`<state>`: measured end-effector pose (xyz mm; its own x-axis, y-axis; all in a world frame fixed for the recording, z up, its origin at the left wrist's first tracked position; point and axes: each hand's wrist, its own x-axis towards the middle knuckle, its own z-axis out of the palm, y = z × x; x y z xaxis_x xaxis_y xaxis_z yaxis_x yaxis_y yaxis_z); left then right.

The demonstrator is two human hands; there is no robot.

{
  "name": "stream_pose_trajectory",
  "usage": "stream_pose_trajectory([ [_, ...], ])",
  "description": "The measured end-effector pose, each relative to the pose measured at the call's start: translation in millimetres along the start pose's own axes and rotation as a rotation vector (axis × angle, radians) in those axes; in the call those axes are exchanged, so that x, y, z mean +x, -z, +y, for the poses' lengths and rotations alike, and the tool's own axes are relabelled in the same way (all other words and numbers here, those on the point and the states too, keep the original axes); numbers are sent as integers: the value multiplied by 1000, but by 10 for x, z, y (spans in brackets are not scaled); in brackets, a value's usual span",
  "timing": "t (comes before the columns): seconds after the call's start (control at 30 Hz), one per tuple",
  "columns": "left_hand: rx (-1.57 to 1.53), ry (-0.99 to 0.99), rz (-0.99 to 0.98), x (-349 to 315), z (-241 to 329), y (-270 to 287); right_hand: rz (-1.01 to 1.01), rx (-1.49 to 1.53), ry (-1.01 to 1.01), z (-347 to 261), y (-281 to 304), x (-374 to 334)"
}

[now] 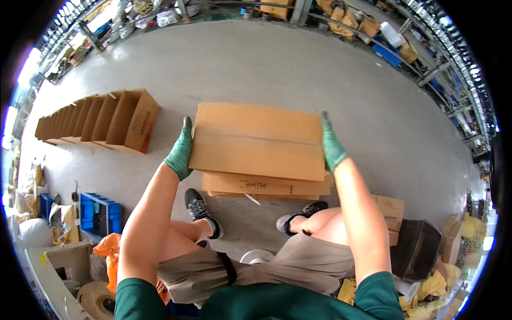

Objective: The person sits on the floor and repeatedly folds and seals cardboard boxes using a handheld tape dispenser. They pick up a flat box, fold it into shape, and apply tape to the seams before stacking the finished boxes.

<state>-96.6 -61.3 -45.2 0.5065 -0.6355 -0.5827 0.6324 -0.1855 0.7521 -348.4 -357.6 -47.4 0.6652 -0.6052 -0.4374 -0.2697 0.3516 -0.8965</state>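
A brown cardboard box [258, 140] is between my two gloved hands, with the seam of its folded-in flaps facing up. My left hand [181, 152], in a green glove, presses along the box's left end, thumb side up. Against the right end lies my right hand [333, 145], gloved the same way. Just below the box, between my feet, a stack of flattened cartons [234, 184] shows its near edges; the box covers the rest of it. A narrow white strip [252, 199] sticks out at the stack's near side.
To the left, a row of open cardboard boxes [140, 120] stands on the grey floor. A blue crate [101, 213] and orange bag [109, 258] lie near left. Another carton [389, 210] and a dark bin [417, 249] are near right. Loaded racks [426, 74] line the far side.
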Motion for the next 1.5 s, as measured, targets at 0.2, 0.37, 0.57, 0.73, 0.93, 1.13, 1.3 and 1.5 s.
stream_pose_trajectory([
  [0.2,-181,-319,130,-245,529,143,-349,147,604,-527,-192,-570],
  [0.37,-56,-88,148,-166,577,251,-261,-602,909,-281,-29,-359],
  [0.57,362,-18,217,-300,778,568,-151,-787,1037,-471,-460,-393],
  [0.73,227,99,152,-660,999,960,-276,-843,1164,-441,-769,-388],
  [0.93,238,238,248,-818,663,1554,-447,-967,1217,-423,-1031,-355],
  [1.13,-96,102,473,-362,208,2019,-259,-902,999,-347,-797,-303],
  [1.3,-377,-24,711,569,-413,2693,-323,-945,728,-123,-689,-249],
  [1.5,-253,-81,859,1089,-766,2443,-382,-1089,709,-5,-574,-273],
])
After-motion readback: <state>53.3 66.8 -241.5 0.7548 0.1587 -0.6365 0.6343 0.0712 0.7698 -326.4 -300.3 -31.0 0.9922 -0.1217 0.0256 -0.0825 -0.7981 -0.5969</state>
